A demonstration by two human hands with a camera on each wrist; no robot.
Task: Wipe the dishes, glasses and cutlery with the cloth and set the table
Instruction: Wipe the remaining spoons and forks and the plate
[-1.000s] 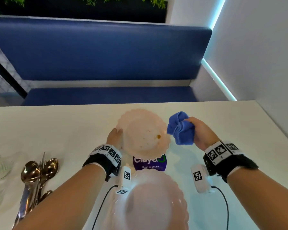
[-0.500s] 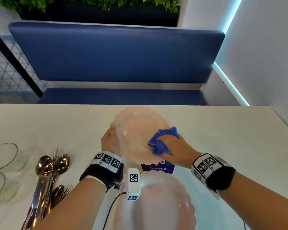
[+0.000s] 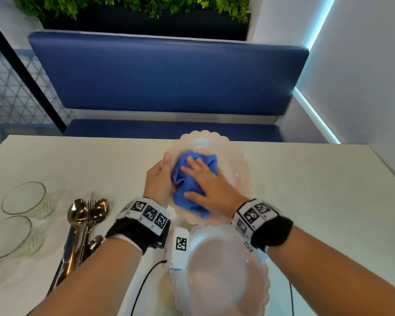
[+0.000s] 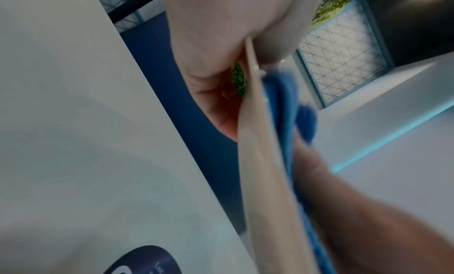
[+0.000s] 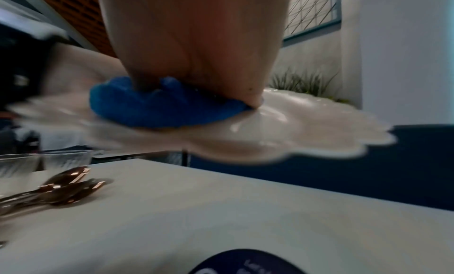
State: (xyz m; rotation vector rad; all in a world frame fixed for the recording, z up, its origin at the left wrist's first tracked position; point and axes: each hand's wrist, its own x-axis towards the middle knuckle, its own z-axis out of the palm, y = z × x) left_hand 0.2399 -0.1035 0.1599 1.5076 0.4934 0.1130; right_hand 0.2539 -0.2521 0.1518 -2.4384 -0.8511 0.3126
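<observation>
Up close, the left hand [image 3: 158, 177] is gripping the pink plate [image 3: 237, 169] by its rim at 9 o'clock, thumb on top and fingers [image 4: 216, 103] curled under it, holding it in the air over the desk [image 3: 317, 201]. The right hand [image 3: 211, 187] is lying flat on the blue cloth [image 3: 187, 185], its fingers [image 3: 192, 161] straight and slightly spread, pressing the bunched cloth onto the face of the plate. The right wrist view is showing the plate clear of the desk, with open space beneath it.

The desk is pale and smooth, and a dark round sticker [image 5: 245, 262] with white lettering is lying on it, below the raised plate. A second pink plate [image 3: 219, 272] is sitting at 6 o'clock, near the person. At 9 o'clock a bundle of coppery spoons and a fork [image 3: 82, 224] is lying on the desk, and further out at 9 o'clock two clear glasses [image 3: 23, 201] are standing upright, side by side.

At 12 o'clock, beyond the far edge of the desk, a blue padded booth seat [image 3: 169, 76] is running across the room, with green plants [image 3: 135, 5] in a dark planter above its back. A white wall [image 3: 363, 65] is closing the room at 3 o'clock, with a strip of cyan light [image 3: 315, 115] glowing along it. At 10 o'clock a dark slanted post [image 3: 25, 74] is crossing a wire-mesh panel [image 3: 7, 96].
</observation>
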